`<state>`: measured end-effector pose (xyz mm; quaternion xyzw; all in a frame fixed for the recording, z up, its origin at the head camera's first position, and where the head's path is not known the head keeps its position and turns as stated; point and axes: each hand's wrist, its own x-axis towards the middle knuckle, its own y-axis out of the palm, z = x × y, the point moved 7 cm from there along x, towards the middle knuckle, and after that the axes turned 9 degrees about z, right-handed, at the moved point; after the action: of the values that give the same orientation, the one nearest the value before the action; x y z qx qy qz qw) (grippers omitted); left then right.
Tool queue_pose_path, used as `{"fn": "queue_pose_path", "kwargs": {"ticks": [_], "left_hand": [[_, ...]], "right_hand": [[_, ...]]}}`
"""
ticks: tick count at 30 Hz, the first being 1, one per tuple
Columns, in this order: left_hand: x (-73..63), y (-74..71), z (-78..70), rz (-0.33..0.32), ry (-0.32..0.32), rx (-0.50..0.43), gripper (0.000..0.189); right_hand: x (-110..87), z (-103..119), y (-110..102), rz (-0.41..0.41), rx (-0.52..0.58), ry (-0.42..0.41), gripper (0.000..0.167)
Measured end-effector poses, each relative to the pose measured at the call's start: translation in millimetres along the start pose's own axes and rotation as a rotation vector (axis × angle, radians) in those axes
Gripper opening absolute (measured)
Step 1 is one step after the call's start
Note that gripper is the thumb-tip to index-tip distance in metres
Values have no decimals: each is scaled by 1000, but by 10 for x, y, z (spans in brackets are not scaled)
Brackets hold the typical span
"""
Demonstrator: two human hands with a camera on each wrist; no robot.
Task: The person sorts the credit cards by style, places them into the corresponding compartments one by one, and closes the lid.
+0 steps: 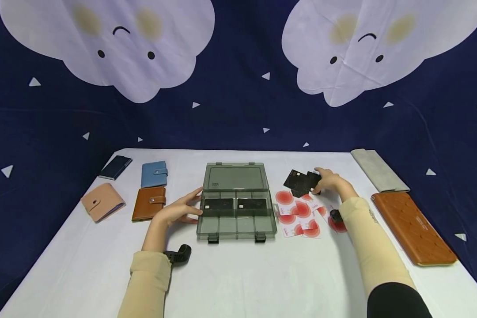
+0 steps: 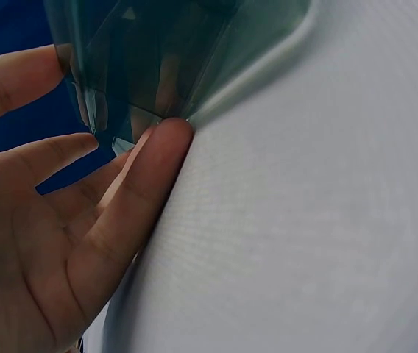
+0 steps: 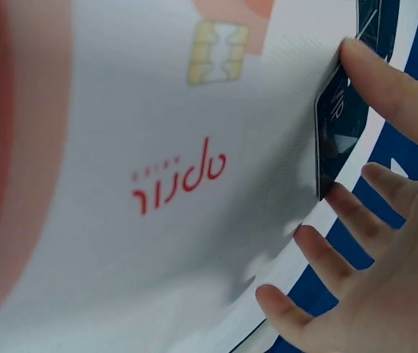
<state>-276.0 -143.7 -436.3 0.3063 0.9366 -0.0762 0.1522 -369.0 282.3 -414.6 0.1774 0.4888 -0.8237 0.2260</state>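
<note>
Both sleeves (image 1: 149, 280) are pale yellow, the wrist cameras (image 1: 179, 255) black.

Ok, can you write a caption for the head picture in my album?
Left hand touches the divided box; right hand holds a black card near red-and-white cards.

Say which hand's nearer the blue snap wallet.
Left. The left hand is to the blue snap wallet's right, nearer the camera; the right hand is farther right, past the compartment box.

Left arm (image 1: 147, 282) extended forward; left hand (image 1: 175, 213) with fingers spread, nearly straight. Right arm (image 1: 375, 247) extended farther, angled inward; right hand (image 1: 331, 181) pinching between thumb and fingertip, other fingers apart.
</note>
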Motion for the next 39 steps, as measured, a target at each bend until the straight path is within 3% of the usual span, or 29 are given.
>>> {"fn": "queue_pose_path", "kwargs": {"ticks": [4, 8, 11, 14, 19, 25, 34, 39], "left_hand": [[-1, 1, -4, -4, -3, 2, 85], [5, -2, 1, -8, -4, 11, 85], [7, -5, 3, -11, -7, 10, 85], [6, -4, 7, -12, -8, 9, 86], [5, 3, 15, -3, -5, 9, 85], [10, -6, 23, -3, -4, 10, 85], [9, -4, 31, 1, -2, 6, 85], [3, -2, 18, 0, -1, 6, 86]], "right_hand": [[-31, -45, -41, -65, -27, 75, 98], [-91, -54, -115, -233, 34, 89, 81], [-133, -10, -183, -375, 118, 1, 60], [-168, 35, -224, -468, 199, -85, 45], [-298, 147, -221, -542, 304, -122, 40], [-482, 463, -127, -542, 445, -220, 54], [-595, 1005, 189, -453, 586, -422, 27], [-592, 1242, 396, -351, 577, -458, 23]]}}
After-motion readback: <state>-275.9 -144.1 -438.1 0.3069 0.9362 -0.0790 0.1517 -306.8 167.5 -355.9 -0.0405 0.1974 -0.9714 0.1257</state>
